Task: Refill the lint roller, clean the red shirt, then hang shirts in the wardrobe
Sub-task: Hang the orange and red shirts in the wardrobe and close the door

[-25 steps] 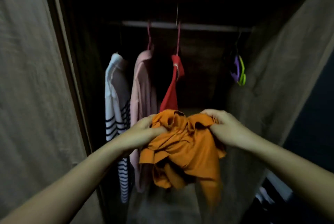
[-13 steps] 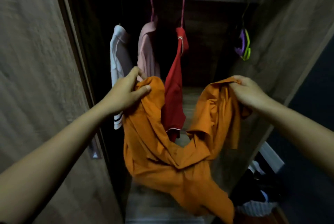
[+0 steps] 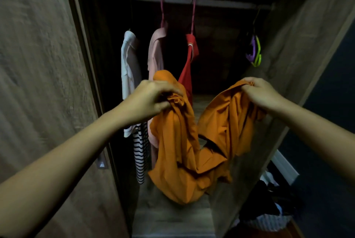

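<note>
I hold an orange shirt (image 3: 184,147) in front of the open wardrobe. My left hand (image 3: 149,99) grips one bunched edge of it. My right hand (image 3: 257,92) pinches another edge, so the cloth sags between them. Behind it a red shirt (image 3: 189,72) hangs on a pink hanger from the rail (image 3: 211,3). Left of that hang a pink shirt (image 3: 156,51) and a white shirt with black stripes (image 3: 130,69). No lint roller is in view.
Spare purple and green hangers (image 3: 255,51) hang at the rail's right end. The wooden wardrobe doors (image 3: 42,65) stand open on both sides. A heap of clothes and a striped basket (image 3: 269,220) lie on the floor at the lower right.
My hands have pulled apart and spread the bunched orange shirt open. My left hand's grip has shifted on the cloth since half a second ago. The view dropped, then steadied.
</note>
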Action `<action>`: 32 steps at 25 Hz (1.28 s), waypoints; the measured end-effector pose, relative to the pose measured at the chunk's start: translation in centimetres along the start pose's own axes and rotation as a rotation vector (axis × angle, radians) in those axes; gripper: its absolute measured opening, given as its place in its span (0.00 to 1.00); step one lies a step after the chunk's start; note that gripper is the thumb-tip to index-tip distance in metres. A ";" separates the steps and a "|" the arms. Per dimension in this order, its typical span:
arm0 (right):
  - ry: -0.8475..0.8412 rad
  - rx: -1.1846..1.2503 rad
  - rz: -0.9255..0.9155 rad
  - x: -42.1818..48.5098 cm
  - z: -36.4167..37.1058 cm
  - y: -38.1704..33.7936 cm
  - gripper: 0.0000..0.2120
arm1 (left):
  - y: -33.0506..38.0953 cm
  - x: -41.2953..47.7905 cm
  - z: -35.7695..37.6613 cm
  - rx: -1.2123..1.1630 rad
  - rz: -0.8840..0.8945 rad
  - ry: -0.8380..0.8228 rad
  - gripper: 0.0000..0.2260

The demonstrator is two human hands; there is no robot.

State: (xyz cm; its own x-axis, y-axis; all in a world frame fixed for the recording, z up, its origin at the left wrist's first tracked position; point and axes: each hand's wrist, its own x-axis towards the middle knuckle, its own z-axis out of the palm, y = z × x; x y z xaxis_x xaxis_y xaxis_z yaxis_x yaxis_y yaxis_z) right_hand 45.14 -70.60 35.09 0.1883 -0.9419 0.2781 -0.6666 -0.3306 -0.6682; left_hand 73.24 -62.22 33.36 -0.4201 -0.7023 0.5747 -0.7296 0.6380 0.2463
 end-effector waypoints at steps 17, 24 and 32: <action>-0.478 0.094 -0.177 -4.1 3.1 1.2 0.43 | 5.3 7.3 3.6 -0.137 -0.388 0.211 0.10; -0.492 0.212 -0.232 -8.3 7.5 2.9 0.66 | 5.8 9.2 3.7 -0.921 -0.731 0.496 0.08; 0.049 0.658 0.033 -7.2 7.5 0.5 0.07 | 2.2 5.4 1.9 -0.541 -0.624 0.329 0.22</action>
State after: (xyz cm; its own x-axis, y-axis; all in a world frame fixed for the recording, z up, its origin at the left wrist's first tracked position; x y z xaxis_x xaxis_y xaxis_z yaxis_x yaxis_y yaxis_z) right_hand 48.86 -64.38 27.63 0.1323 -0.9535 0.2710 -0.0883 -0.2836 -0.9549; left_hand 68.31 -65.24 35.55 0.2054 -0.8989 0.3870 -0.3839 0.2897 0.8768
